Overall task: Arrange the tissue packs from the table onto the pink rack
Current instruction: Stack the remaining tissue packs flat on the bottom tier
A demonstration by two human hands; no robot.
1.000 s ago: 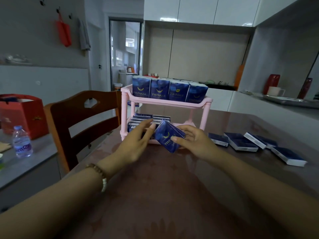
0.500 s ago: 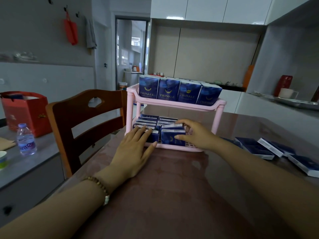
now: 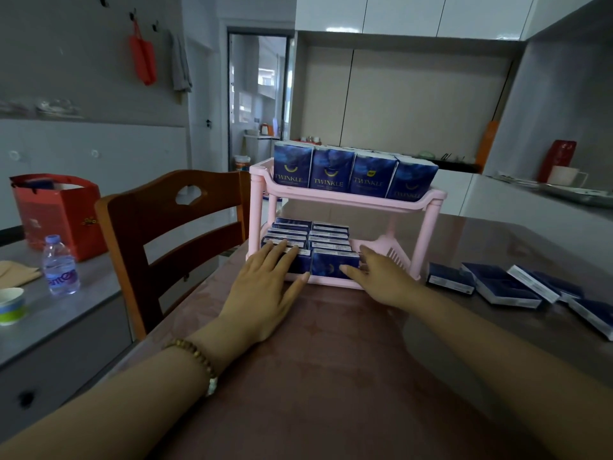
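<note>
hands flat, grip open: left hand (image 3: 265,287) and right hand (image 3: 381,280) touch front tissue packs (image 3: 333,265). packs sit on pink rack (image 3: 428,207) lower shelf.

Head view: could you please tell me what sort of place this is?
Most likely a home kitchen-dining area: a wooden dining chair at the table, white wall cabinets above, and a mug on the counter.

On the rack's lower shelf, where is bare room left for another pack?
Free: the lower shelf's right end, between the front-right pack and the right post. Crowded: the shelf's left and middle, and the top shelf. The right hand partly blocks the gap.
</note>
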